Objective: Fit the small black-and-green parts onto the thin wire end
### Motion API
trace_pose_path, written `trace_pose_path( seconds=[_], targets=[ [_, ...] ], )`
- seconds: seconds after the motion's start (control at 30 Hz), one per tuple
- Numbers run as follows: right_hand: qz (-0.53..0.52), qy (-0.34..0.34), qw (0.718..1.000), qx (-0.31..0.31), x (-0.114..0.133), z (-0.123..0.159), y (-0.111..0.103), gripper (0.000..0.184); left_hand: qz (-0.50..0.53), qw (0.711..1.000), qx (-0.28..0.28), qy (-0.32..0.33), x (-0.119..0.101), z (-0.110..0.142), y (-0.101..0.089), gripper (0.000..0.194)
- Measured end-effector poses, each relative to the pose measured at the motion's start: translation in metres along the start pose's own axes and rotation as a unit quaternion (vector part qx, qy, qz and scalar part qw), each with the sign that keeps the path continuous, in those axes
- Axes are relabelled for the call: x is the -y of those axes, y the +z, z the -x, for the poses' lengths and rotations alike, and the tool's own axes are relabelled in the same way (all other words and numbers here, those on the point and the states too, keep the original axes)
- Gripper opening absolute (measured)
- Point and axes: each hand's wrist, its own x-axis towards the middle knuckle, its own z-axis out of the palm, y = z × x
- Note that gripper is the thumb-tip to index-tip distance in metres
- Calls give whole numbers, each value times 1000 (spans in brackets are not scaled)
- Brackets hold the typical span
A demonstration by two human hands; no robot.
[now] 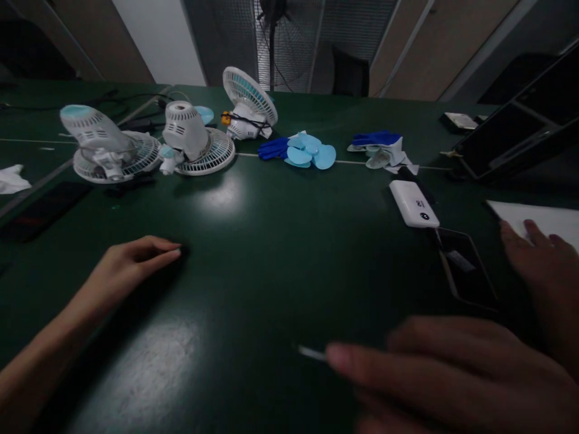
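Note:
My left hand (136, 259) rests low over the dark green table on the left, thumb and forefinger pinched together. Whatever lies between those fingertips is too small and dark to make out. Close to the camera at lower right, my right hand (447, 374) is blurred by motion. From its fingertips juts a thin pale rod (312, 353), pointing left with a darker tip; its exact kind is unclear. The table surface (253, 259) lies between the two hands.
Parts of white fans (199, 150) stand at back left, near light-blue fan blades (310, 150) and blue-and-white gloves (380, 147). At right are a white power bank (414, 204), a phone (468, 265), and another person's hand (538, 247) on a white sheet (543, 217).

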Motion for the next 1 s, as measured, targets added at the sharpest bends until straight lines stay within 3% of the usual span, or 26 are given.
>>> trace_pose_path(
  seconds=[0.07, 0.13, 0.23, 0.33, 0.47, 0.63, 1.0],
  targets=[
    [8, -48, 995, 90, 21, -8, 26, 47, 12, 991, 96, 93, -21, 8, 34, 39],
    [-8, -85, 985, 150, 28, -23, 46, 55, 9, 973, 153, 171, -39, 14, 68, 28],
    [-76, -57, 987, 130, 17, -40, 62, 38, 2, 943, 187, 274, -63, 21, 111, 15],
    [-108, 1, 988, 107, -4, -39, 69, 26, -3, 915, 192, 355, -75, 25, 137, 15],
    [-127, 14, 985, 116, -16, -31, 75, 20, 0, 898, 184, 400, -73, 27, 146, 21],
    [-132, 13, 984, 118, -12, -34, 83, 21, 25, 900, 188, 393, -71, 28, 144, 25],
    [-139, 8, 982, 127, -9, -36, 83, 19, 13, 898, 190, 396, -68, 25, 147, 16]
  ],
)
